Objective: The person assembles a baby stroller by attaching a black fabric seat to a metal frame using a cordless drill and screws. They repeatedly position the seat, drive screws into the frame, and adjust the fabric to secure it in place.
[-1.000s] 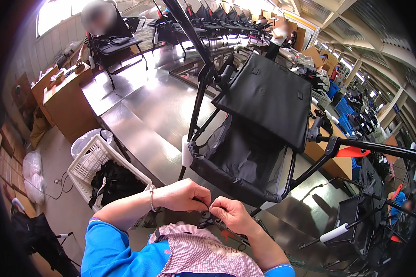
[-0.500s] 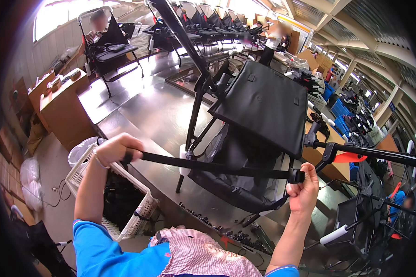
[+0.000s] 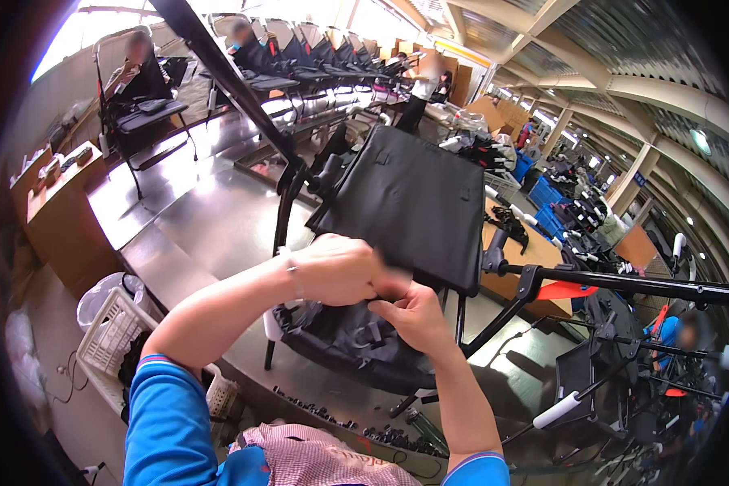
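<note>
Both my hands meet in front of a black folding frame, a stroller by its look. My left hand [image 3: 340, 269] is closed, its fingertips smeared by motion against the right. My right hand [image 3: 417, 317] is pinched, thumb toward the left hand. A small dark bit of the black strap [image 3: 373, 300] shows between them; the strap's run and its buckle are hidden by the hands. Just behind is the flat black panel [image 3: 409, 202] of the frame. Below the hands hangs the black fabric seat [image 3: 356, 340]. Black tubes [image 3: 227, 85] rise at the upper left.
A white plastic basket [image 3: 105, 344] with black items stands at lower left, near a cardboard box [image 3: 69, 227]. Small black parts [image 3: 340, 417] line the near bench edge. Another black frame [image 3: 591, 364] stands at right. Seated and standing people work beyond, by rows of similar frames.
My hands have come together from wide apart, the left moving right and the right moving left. The strap stretched between them is now mostly hidden. The view has shifted rightward.
</note>
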